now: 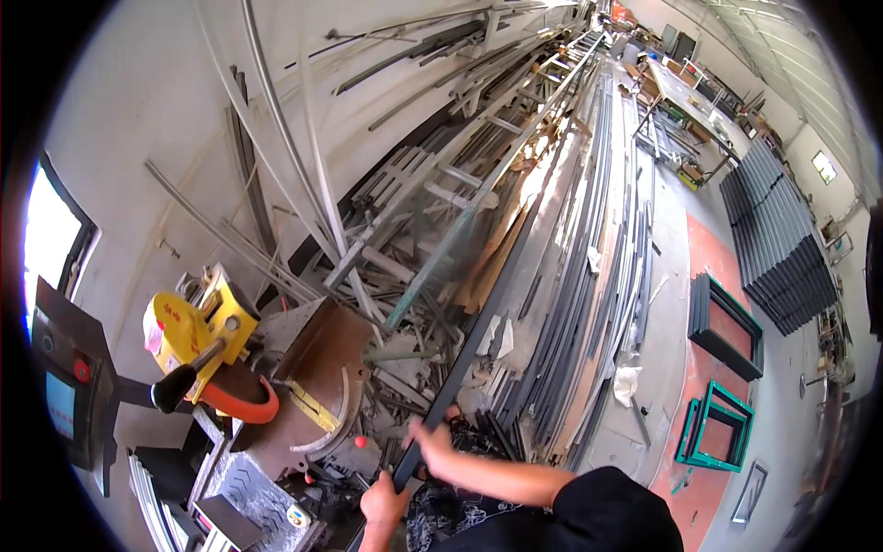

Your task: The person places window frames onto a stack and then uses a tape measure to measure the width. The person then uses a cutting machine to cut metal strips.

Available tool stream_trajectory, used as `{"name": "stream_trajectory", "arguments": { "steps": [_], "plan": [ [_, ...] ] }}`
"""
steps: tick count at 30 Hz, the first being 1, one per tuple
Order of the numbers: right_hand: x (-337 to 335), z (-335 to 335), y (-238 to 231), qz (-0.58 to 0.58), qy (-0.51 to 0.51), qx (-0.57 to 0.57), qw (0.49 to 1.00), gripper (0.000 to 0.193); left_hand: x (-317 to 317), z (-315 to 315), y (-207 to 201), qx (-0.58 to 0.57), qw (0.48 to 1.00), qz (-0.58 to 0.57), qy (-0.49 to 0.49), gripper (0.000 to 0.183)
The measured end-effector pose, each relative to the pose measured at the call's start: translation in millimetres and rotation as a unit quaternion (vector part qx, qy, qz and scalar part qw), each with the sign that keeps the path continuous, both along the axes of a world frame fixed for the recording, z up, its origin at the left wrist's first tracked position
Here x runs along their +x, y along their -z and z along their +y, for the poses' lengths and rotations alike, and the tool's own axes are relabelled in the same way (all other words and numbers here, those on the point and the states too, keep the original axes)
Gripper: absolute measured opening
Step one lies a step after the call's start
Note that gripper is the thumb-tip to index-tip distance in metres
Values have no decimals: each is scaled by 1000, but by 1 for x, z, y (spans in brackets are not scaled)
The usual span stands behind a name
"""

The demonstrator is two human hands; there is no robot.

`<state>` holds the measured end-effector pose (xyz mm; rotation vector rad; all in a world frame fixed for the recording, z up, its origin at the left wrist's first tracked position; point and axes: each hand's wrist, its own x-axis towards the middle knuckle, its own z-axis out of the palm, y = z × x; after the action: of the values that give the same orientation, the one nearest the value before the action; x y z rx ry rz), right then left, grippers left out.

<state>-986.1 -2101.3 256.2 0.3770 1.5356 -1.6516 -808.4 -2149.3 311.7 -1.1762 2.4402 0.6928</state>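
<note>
A long dark grey metal profile bar [464, 359] runs from my body away across the stock pile, tilted up to the right. My left hand [383, 501] is closed round its near end. Just ahead of it, my right hand [432, 445] grips the same bar, slightly blurred, with its forearm reaching in from the right. Left of my hands stands a yellow cut-off saw [210, 322] with a black handle [173, 390] and an orange blade guard [246, 401]. The bar lies apart from the saw's brown metal fence [317, 342].
Long metal profiles [575, 340] cover the floor ahead. A ladder [501, 175] lies over the scrap, and tall strips lean on the left wall. A control panel [69, 396] stands at far left. Green frames [750, 432] and stacked grey panels [782, 239] are at right.
</note>
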Motion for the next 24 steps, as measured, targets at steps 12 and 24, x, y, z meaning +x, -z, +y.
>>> {"name": "stream_trajectory", "arguments": {
  "steps": [12,24],
  "plan": [
    [-264,10,96,-140,208,13,968,59,396,44,-49,167,931,-292,-144,72],
    [60,21,-1,-473,-59,33,879,31,92,10,-45,63,994,-55,-75,46]
  ]
}}
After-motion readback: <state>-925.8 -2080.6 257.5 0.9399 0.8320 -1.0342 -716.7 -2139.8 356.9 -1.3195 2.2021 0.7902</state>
